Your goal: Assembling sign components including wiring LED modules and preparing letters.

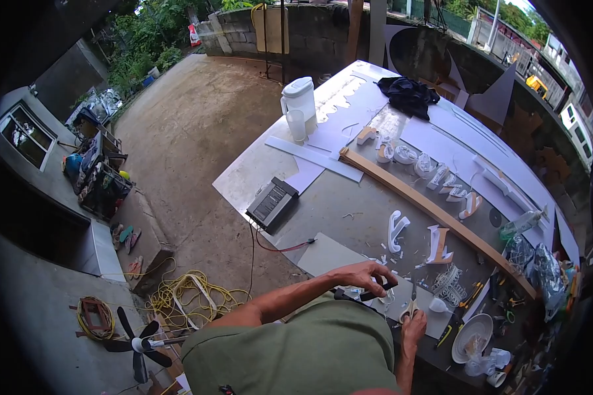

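My left hand (367, 276) reaches across my body above the near edge of the worktable. Its fingers curl round a dark, curved piece (379, 291) whose kind I cannot make out. Close by on the right, my right hand (412, 327) is closed on a pair of scissors (411, 308), with the blades pointing away from me. Under both hands lies a pale sheet (336, 253) with small white offcuts on it. Just beyond are a white curved cut-out (396, 230) and a white and brown letter-shaped piece (439, 245).
A long brown wooden strip (435, 217) crosses the table, with several letter-shaped pieces beyond it. A dark grey box (272, 204) with cables sits left, near a white pitcher (299, 97). A white bowl (472, 337), tools and foil crowd the right. A fan (137, 344) stands left.
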A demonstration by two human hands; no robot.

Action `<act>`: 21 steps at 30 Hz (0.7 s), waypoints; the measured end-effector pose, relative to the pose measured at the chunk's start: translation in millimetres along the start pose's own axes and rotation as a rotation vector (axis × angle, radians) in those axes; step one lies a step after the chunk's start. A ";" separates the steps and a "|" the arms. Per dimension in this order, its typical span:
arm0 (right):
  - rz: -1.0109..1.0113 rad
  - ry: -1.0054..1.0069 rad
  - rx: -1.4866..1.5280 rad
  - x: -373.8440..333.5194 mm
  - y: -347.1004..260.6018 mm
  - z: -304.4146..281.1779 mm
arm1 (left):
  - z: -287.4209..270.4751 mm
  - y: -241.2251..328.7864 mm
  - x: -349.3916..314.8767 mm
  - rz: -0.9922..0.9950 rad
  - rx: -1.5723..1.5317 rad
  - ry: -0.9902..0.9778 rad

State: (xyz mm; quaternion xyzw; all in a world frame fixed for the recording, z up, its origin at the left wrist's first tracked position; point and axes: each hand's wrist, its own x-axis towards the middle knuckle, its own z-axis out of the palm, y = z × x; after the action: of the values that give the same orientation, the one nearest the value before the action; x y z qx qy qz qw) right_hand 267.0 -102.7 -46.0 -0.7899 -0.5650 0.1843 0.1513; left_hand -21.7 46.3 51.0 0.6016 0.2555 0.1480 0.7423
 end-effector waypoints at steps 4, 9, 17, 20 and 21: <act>0.068 -0.040 -0.119 5.9 12.0 1.7 | -2.6 2.3 -2.0 -0.013 -0.061 0.016; 0.147 -0.162 0.036 11.3 21.1 -17.0 | -9.4 6.1 -1.4 -0.043 -0.102 0.010; 0.392 -0.317 0.558 0.1 14.7 -37.3 | -18.0 19.5 3.1 -0.029 -0.116 0.032; 0.455 -0.389 0.833 -3.3 24.7 -30.5 | -16.9 28.6 2.8 -0.034 -0.096 0.029; 0.457 -0.403 0.967 -2.7 21.5 -29.9 | -16.6 26.9 3.7 -0.009 -0.095 0.035</act>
State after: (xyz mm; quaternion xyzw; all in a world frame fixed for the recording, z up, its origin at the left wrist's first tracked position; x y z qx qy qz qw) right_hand 298.0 -113.0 -28.7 -0.6821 -0.2491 0.5970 0.3410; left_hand -25.5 68.0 74.0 0.5617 0.2638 0.1668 0.7662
